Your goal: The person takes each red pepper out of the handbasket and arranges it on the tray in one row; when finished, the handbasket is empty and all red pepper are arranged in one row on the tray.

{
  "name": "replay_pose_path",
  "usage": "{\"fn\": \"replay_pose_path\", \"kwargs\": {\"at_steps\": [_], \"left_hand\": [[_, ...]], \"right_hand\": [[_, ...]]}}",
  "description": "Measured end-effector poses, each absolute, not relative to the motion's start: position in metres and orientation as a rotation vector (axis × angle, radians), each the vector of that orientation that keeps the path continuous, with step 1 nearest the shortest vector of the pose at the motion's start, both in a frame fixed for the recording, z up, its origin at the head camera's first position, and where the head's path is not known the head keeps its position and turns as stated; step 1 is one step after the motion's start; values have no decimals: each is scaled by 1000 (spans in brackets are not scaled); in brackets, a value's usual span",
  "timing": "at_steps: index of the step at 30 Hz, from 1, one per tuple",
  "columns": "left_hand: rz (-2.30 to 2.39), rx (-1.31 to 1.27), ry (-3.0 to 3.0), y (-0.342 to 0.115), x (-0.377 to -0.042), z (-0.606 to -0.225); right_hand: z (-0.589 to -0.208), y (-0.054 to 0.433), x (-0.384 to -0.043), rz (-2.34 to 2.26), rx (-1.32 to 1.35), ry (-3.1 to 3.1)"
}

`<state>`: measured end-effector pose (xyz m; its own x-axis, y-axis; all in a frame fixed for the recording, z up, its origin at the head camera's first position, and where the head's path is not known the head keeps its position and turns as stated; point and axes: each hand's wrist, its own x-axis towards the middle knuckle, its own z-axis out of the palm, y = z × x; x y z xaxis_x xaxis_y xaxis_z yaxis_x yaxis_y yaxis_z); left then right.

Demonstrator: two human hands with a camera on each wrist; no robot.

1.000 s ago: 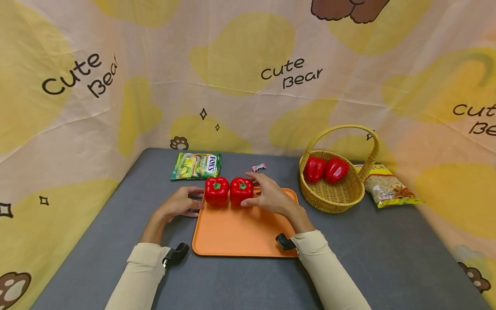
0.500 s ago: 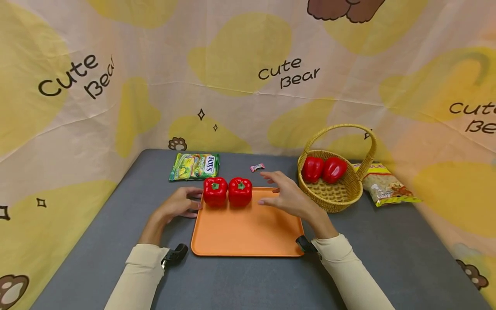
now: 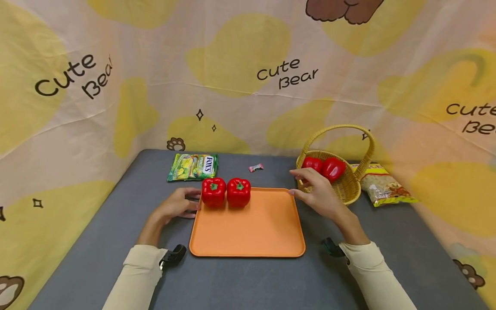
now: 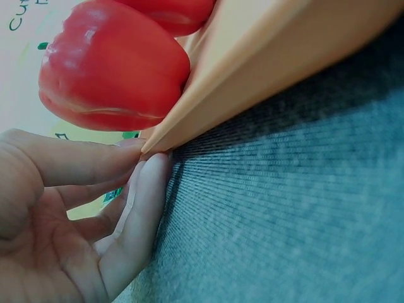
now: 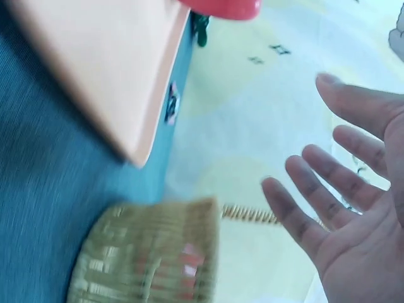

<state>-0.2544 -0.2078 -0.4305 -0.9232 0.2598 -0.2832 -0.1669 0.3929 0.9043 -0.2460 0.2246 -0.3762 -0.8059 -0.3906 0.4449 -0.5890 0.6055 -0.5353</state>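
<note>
Backdrop [image 3: 228, 56]: yellow-blotched cloth behind a grey tabletop [image 3: 248, 284].
Left hand [image 3: 176, 203]: pinches the orange tray [image 3: 248, 232] by its left edge, near the far corner.
Right hand [image 3: 319, 193]: released, fingers apart, beyond the tray's right edge.
Red bell peppers [image 3: 238, 194]: two, side by side at the tray's far-left corner.
Wicker basket [image 3: 351, 194]: near the tabletop's far-right corner, two more peppers [image 3: 333, 169] inside.
Fox's bag [image 3: 193, 167]: near the tabletop's far-left corner.

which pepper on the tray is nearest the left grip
The left bell pepper, at the corner of the tray beside the left grip; the right bell pepper stands farther inward.
</note>
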Motion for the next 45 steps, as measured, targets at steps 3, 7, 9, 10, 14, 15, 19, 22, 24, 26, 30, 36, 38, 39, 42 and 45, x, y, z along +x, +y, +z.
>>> {"fn": "replay_pose_path", "kwargs": {"at_steps": [3, 7, 9, 10, 14, 15, 19, 22, 24, 26, 30, 36, 38, 39, 42, 45], "left_hand": [[1537, 77, 2284, -209, -254, -430], [1524, 68, 2289, -211, -253, -430], [1526, 65, 2288, -211, -253, -430], [1531, 64, 2286, -211, -253, -430], [1538, 68, 2285, -211, -253, -431], [1539, 66, 2284, -211, -253, -431], [1538, 55, 2286, -211, -253, -432], [1541, 53, 2285, -211, -253, -431], [1543, 54, 2287, -211, -253, -431], [1540, 56, 2287, -211, -253, -431], [1537, 49, 2285, -210, -253, -431], [1537, 46, 2281, -208, -253, -430], [1535, 36, 2282, -208, -253, -430], [1531, 32, 2284, -208, -253, -430], [1529, 19, 2289, -208, -253, -431], [1530, 31, 2287, -207, -253, -431]], "right_hand": [[-377, 235, -251, 984, 801, -2485], [-377, 247, -259, 991, 766, -2468], [-376, 252, -263, 1003, 724, -2495], [-375, 254, -264, 1010, 702, -2513], [-369, 265, -271, 1006, 630, -2591], [-367, 267, -272, 995, 618, -2608], [-361, 275, -281, 946, 576, -2679], [-357, 281, -289, 945, 537, -2739], [-355, 284, -294, 967, 508, -2776], [-354, 288, -300, 993, 483, -2811], [-352, 293, -308, 1049, 443, -2857], [-351, 295, -316, 1131, 394, -2896], [-352, 295, -319, 1145, 384, -2908], [-352, 295, -320, 1153, 382, -2912], [-354, 296, -325, 1192, 364, -2920], [-356, 297, -328, 1229, 341, -2924]]}}
